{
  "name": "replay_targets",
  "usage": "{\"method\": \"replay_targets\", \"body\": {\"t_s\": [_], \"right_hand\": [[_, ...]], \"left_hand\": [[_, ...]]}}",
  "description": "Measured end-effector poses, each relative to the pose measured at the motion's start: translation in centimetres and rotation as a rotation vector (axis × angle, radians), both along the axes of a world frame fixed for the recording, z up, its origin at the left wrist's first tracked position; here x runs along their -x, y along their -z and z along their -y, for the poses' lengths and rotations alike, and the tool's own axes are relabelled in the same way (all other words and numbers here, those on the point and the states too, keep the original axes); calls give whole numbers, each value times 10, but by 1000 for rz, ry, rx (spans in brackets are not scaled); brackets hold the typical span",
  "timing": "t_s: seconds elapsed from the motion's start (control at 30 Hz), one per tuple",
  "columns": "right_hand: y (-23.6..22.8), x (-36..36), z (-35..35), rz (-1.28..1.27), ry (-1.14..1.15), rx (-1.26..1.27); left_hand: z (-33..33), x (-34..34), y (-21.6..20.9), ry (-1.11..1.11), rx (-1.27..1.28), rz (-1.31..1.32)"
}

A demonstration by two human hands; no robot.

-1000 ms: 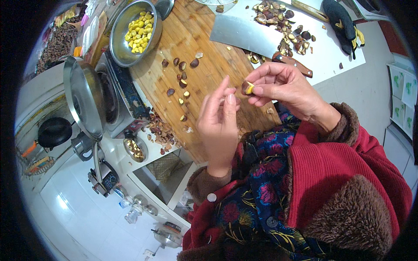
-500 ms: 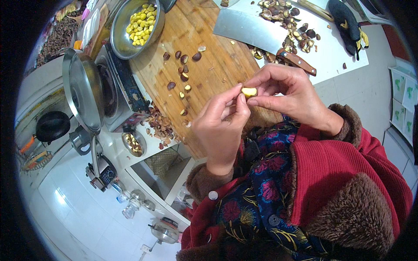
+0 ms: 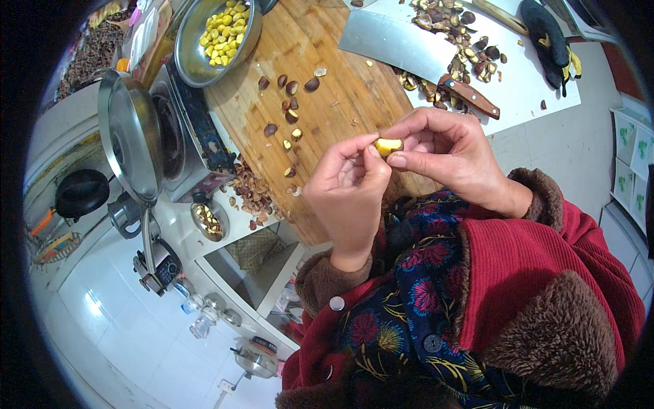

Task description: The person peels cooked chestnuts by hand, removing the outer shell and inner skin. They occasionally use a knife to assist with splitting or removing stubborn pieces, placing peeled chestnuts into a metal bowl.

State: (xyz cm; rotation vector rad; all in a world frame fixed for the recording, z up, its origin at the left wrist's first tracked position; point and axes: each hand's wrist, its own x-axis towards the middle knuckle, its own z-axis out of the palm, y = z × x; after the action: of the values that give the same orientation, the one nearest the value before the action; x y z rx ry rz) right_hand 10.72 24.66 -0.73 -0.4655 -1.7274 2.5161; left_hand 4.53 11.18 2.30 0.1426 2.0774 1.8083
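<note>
Between the fingertips of both hands is a partly peeled chestnut (image 3: 387, 146), yellow flesh showing above a dark rim of shell. My left hand (image 3: 351, 194) pinches it from the left with thumb and forefinger. From the other side my right hand (image 3: 453, 153) grips it, thumb below and forefinger curled over. Both are raised above the near right part of the wooden cutting board (image 3: 327, 61). Several brown-shelled chestnuts and cut pieces (image 3: 291, 116) lie scattered on the board. A cleaver (image 3: 402, 48) with a wooden handle rests at the board's far right edge.
A steel bowl (image 3: 182, 58) of peeled yellow chestnuts stands at the far left. Shell pieces (image 3: 477, 58) heap around the cleaver, with more shells (image 3: 252, 194) left of the board. A small dish (image 3: 209, 223), a gas stove (image 3: 180, 129) and a large pan (image 3: 126, 136) are on the left.
The chestnut has turned slightly in my fingers, showing more dark shell on its underside. My left fingers have shifted a little on it. The whole view has shifted slightly.
</note>
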Motion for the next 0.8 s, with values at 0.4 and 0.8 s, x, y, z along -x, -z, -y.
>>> {"method": "replay_targets", "body": {"t_s": [0.4,0.8], "right_hand": [[-5,7,3,-227,74,-398],[-3,6,-9,-258,-29,-744]], "left_hand": [[2,0,8,-145,-270,261],[9,2,3,183,326,-189]]}}
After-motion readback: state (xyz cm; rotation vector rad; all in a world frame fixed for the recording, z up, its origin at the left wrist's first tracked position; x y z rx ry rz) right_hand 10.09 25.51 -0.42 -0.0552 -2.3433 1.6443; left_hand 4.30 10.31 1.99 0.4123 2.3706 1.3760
